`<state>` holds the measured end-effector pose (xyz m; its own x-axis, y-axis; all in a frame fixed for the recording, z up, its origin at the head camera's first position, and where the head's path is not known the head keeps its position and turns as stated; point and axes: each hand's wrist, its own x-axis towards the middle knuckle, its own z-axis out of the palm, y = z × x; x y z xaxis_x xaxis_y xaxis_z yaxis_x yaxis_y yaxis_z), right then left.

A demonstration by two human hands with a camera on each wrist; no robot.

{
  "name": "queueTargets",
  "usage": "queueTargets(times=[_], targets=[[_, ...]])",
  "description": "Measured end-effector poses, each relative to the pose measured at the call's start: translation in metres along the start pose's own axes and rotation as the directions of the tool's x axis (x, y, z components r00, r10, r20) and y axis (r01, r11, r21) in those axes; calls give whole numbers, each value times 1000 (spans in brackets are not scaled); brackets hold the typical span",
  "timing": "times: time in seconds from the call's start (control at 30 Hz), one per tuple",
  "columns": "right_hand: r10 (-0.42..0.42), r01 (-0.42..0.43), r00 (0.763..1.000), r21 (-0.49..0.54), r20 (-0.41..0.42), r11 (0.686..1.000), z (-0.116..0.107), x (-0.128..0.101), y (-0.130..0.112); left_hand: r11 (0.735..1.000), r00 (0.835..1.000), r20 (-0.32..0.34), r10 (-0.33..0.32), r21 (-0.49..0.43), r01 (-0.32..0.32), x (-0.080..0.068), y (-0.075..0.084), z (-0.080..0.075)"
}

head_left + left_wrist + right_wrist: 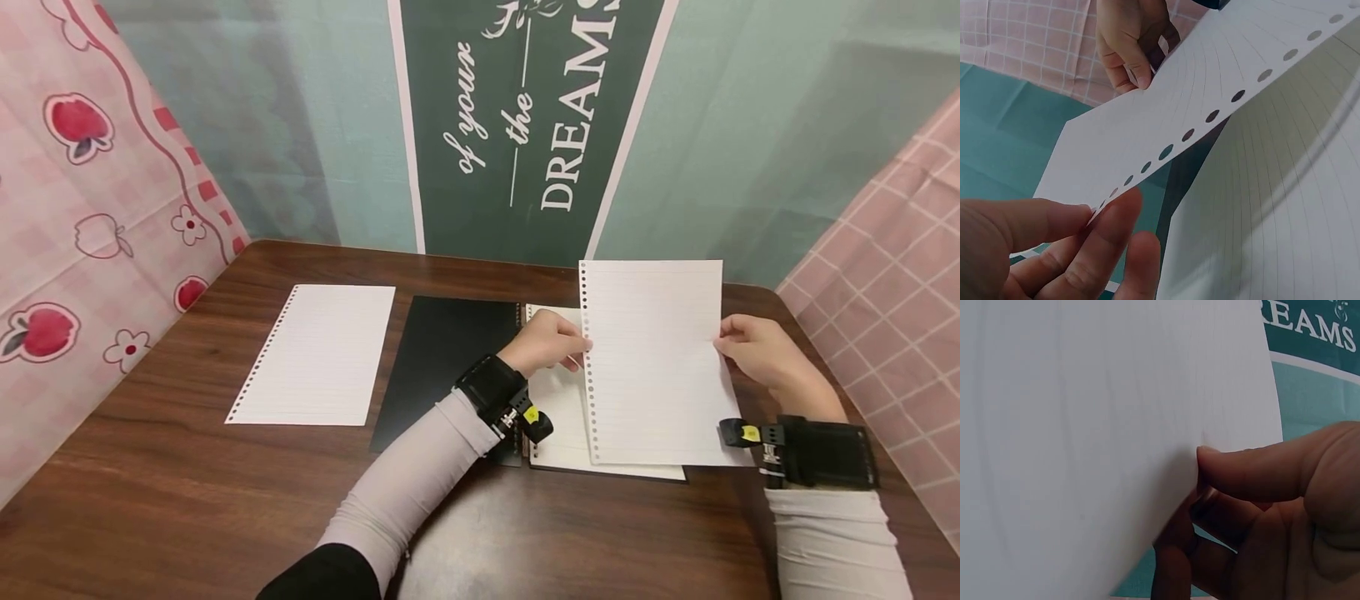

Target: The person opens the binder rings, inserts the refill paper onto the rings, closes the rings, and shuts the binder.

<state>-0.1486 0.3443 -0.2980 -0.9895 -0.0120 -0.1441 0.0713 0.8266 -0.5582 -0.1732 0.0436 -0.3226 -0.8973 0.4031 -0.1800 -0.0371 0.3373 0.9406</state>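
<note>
Both hands raised over the right half of the surface, clamped on one loose-leaf sheet held between them. Left hand at the punched edge of that sheet, thumb on top and fingers beneath, pinching the margin just beside the row of holes; left forearm in a pale grey sleeve angled in from the near edge, wrist bent slightly to the right, black wrist strap just behind the hand. Right hand at the opposite, unpunched edge, thumb pressed flat on the upper face and fingers curled under, seen close in the right wrist view; right forearm coming in from the near right corner, nearly straight, wrist turned inward. Sheet lifted and tilted, far end higher, near end hanging just above the open ring binder lying toward the right side of the surface. Black binder cover spread flat to the left of the rings, near the middle of the surface. Second loose sheet lying flat toward the far left corner, well apart from both hands, punched edge to the left. Green banner with white lettering hanging behind the far edge, pink checked cloth beyond the right edge
</note>
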Motion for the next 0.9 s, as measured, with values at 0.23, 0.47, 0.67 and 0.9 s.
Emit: queueTargets(times=[0.23, 0.47, 0.67, 0.9], targets=[[-9, 8, 999, 17, 38, 1000, 6, 1, -5, 999, 1000, 0, -23, 24, 23, 0, -3, -7], [-15, 13, 998, 37, 58, 999, 9, 2, -12, 998, 999, -3, -33, 58, 33, -2, -3, -16], [-47, 45, 996, 43, 69, 998, 15, 4, -20, 1000, 1000, 15, -22, 14, 22, -4, -9, -26], [-57, 51, 993, 63, 102, 997, 23, 4, -29, 999, 999, 40, 1, 51, -3, -11, -13, -40]])
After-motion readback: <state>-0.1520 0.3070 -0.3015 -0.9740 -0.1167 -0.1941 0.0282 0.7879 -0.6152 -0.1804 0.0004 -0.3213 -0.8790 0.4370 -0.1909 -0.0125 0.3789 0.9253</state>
